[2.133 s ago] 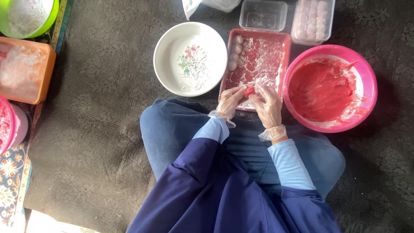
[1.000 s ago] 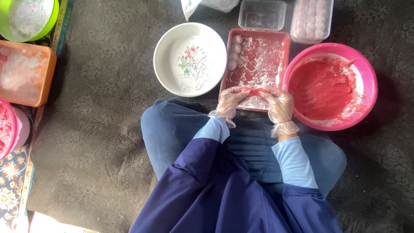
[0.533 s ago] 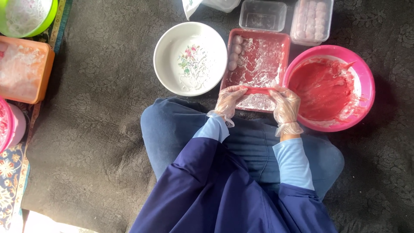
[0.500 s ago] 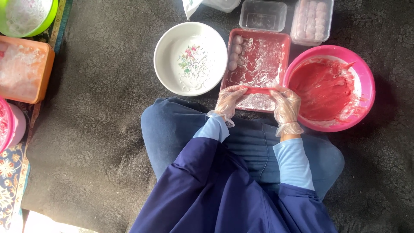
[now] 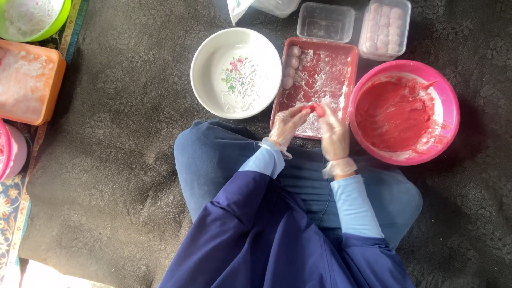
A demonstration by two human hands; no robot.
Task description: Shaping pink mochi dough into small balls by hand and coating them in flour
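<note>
Together, left hand (image 5: 285, 125) and right hand (image 5: 333, 133) pinch a roundish red dough piece (image 5: 314, 109); no clear long axis.

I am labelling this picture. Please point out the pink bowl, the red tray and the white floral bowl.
pink bowl (image 5: 449, 106), head view, on its right rim.
red tray (image 5: 320, 45), head view, on its far rim.
white floral bowl (image 5: 213, 58), head view, on its bare inner wall.

Glossy pink plastic bowl (image 5: 445, 88), floury red tray (image 5: 349, 53), glazed white floral dish (image 5: 213, 64), matt dark textured mat (image 5: 106, 160).
</note>
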